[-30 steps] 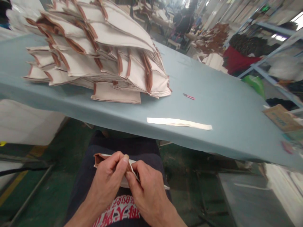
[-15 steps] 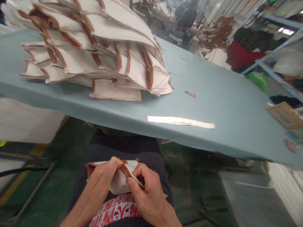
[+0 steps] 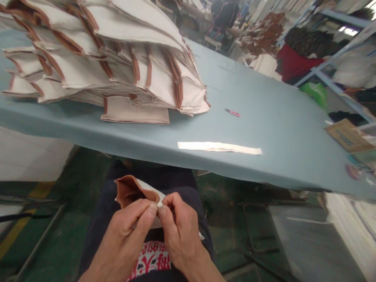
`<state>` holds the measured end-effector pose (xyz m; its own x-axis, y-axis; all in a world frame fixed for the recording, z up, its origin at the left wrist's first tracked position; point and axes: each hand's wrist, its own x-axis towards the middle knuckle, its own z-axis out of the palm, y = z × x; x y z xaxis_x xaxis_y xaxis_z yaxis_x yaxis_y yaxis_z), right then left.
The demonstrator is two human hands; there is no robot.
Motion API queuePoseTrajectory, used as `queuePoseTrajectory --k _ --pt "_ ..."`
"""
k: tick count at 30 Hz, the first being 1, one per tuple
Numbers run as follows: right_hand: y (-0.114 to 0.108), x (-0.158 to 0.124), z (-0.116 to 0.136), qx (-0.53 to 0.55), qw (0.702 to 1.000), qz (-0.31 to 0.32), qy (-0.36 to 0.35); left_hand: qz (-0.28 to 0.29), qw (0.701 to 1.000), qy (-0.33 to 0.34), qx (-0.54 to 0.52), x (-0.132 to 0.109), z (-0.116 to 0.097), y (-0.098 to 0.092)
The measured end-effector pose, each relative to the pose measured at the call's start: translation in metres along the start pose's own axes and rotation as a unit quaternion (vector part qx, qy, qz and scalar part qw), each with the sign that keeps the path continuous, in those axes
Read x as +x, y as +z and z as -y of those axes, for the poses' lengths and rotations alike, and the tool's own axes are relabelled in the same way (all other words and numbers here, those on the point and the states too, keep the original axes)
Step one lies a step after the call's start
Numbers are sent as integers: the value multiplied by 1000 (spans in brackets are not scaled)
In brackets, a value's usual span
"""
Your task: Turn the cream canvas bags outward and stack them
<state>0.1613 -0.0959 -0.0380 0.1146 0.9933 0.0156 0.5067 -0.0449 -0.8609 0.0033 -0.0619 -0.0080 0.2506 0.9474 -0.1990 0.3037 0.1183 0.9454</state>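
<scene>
Over my lap, both hands pinch a small cream fabric pouch [image 3: 136,192] with a brown lining. Its mouth gapes toward the upper left, showing the brown inside. My left hand [image 3: 129,227] is closed on the brown-lined edge, thumb on top. Right beside it, my right hand [image 3: 180,225] grips the same edge near the pouch's corner, the two thumbs almost touching. The lower part of the pouch is hidden behind my hands.
On the blue-covered table [image 3: 249,129] rests a big pile of cream pieces with brown edging [image 3: 117,70]. A cream fabric strip [image 3: 219,147] and small pink-handled snips [image 3: 232,112] lie to its right. A cardboard box [image 3: 348,135] stands at the far right, before shelves [image 3: 329,74].
The pouch has turned and risen, so its brown-lined opening now shows more. My hands have come closer together along its edge. The view has shifted slightly to the right.
</scene>
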Motion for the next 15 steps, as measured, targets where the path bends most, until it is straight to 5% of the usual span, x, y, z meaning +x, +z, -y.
queuePoseTrajectory --k 5,12,15 --pt "0 -6 -14 -40 996 -10 -79 -27 999 23 29 5 10 5" --pt "-3 -26 -41 -2 999 33 16 -11 959 203 196 10 32 3" --pt "-2 -28 -41 16 999 39 17 -7 955 224 193 12 38 7"
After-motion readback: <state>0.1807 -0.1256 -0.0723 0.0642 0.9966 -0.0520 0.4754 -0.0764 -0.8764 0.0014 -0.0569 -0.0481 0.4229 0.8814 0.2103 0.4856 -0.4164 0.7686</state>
